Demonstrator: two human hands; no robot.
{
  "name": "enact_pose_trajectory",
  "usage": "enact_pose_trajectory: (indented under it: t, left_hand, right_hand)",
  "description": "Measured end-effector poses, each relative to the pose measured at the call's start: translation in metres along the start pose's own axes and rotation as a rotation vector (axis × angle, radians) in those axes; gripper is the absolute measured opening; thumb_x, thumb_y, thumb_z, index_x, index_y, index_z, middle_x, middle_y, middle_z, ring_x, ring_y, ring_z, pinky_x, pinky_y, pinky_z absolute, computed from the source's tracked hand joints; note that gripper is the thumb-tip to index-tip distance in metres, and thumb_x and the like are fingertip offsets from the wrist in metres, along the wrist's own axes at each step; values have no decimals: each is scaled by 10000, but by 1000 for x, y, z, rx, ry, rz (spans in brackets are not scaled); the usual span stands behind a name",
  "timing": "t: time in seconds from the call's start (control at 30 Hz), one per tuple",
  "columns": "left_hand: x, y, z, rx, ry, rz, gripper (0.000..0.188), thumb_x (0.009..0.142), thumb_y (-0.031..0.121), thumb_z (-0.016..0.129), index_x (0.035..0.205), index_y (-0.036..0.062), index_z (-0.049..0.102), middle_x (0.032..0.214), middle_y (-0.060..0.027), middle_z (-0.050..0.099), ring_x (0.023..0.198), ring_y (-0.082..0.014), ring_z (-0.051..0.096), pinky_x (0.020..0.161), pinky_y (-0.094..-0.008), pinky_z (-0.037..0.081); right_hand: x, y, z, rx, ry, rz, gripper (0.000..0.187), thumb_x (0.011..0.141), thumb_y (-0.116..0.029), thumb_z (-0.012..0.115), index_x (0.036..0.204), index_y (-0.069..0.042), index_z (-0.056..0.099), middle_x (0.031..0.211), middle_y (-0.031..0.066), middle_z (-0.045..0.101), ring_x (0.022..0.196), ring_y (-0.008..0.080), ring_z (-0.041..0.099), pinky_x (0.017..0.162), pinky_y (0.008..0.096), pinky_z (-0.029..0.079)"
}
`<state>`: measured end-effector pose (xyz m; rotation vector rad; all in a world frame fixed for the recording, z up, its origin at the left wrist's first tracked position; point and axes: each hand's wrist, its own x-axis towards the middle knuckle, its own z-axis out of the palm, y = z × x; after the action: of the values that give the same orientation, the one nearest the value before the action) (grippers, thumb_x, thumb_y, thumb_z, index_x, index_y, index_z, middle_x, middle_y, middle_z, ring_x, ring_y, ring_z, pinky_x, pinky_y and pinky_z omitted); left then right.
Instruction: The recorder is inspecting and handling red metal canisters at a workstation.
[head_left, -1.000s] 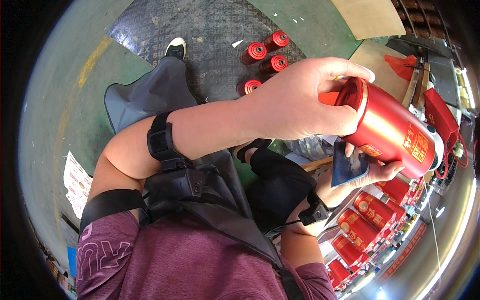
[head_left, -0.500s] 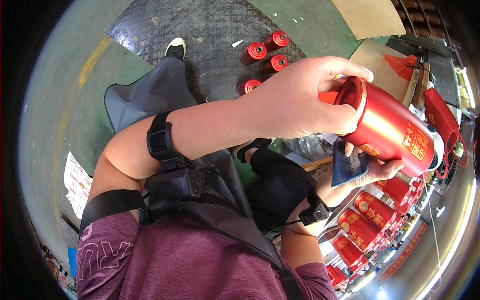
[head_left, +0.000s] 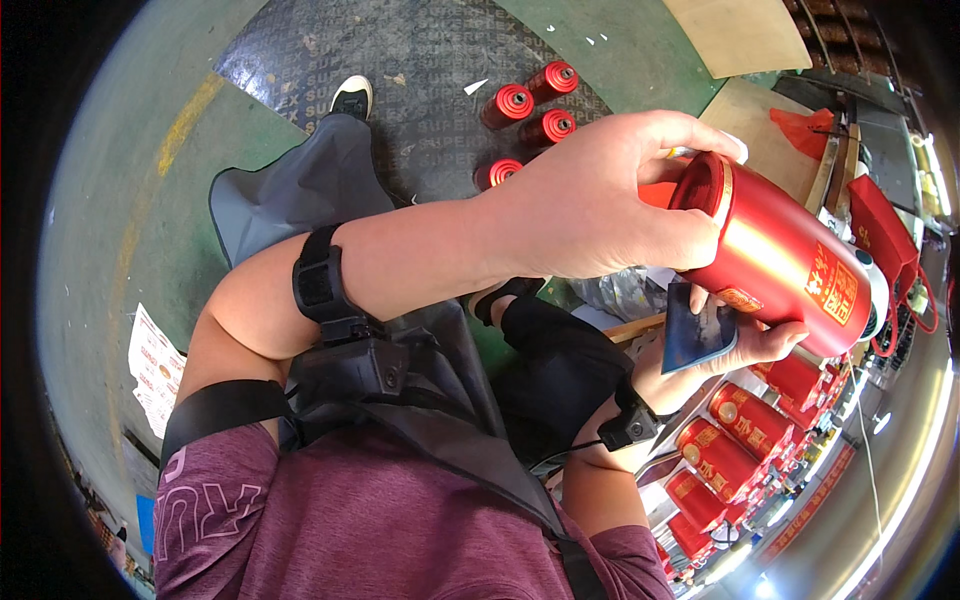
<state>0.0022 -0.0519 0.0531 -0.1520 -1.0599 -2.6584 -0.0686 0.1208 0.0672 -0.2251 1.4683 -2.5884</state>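
A shiny red metal canister (head_left: 765,225) with gold-printed labels lies tilted across the upper right, held up off the floor. My left hand (head_left: 610,205) is closed round its near, rimmed end, thumb on the near side and fingers over the top. Under the canister is my right hand (head_left: 745,345), its thumb against the lower side. Between the fingers of that hand sits a dark, flat scraper-like piece (head_left: 697,328), its face toward me. A pale ring (head_left: 876,290) shows at the canister's far end. The canister hides part of the right fingers.
Several red canisters (head_left: 510,103) stand on the dark floor mat (head_left: 420,60). More red labelled canisters (head_left: 722,455) crowd together at the lower right. A clear plastic bag (head_left: 625,292) lies beyond my knee, and a wooden board (head_left: 740,35) lies at the top right.
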Motion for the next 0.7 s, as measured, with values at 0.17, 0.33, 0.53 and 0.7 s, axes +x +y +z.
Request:
enact_pose_trajectory:
  t: [0.17, 0.33, 0.53, 0.7]
  left_hand:
    - [0, 0, 0, -9, -11, 1, 621, 772, 100, 664, 1318, -98, 443, 1169, -168, 571, 1119, -192, 552, 995, -311, 441]
    - [0, -1, 1, 2, -6, 11, 624, 771, 98, 659, 1324, -94, 441, 1186, -171, 567, 1125, -194, 552, 997, -315, 441]
    - [0, -1, 1, -40, 2, -16, 619, 773, 93, 656, 1324, -90, 442, 1179, -168, 568, 1119, -190, 552, 983, -310, 451]
    - [1, 0, 1, -44, -10, -24, 624, 770, 92, 656, 1325, -93, 439, 1188, -175, 567, 1123, -193, 554, 983, -312, 453]
  right_hand:
    - [-6, 1, 9, -47, 83, -4, 889, 740, -590, 740, 1392, -74, 427, 1360, 125, 518, 1221, 326, 526, 1021, 553, 452]
    - [-8, 0, 8, -33, 67, 6, 881, 748, -598, 726, 1393, -78, 427, 1356, 127, 520, 1222, 323, 525, 1021, 550, 453]
    - [-4, -1, 5, -67, 80, -20, 868, 751, -600, 722, 1388, -87, 432, 1354, 124, 522, 1224, 322, 523, 1030, 545, 448]
    - [-3, 0, 8, -48, 94, -9, 872, 755, -611, 711, 1388, -82, 429, 1356, 128, 517, 1217, 324, 529, 1022, 548, 454]
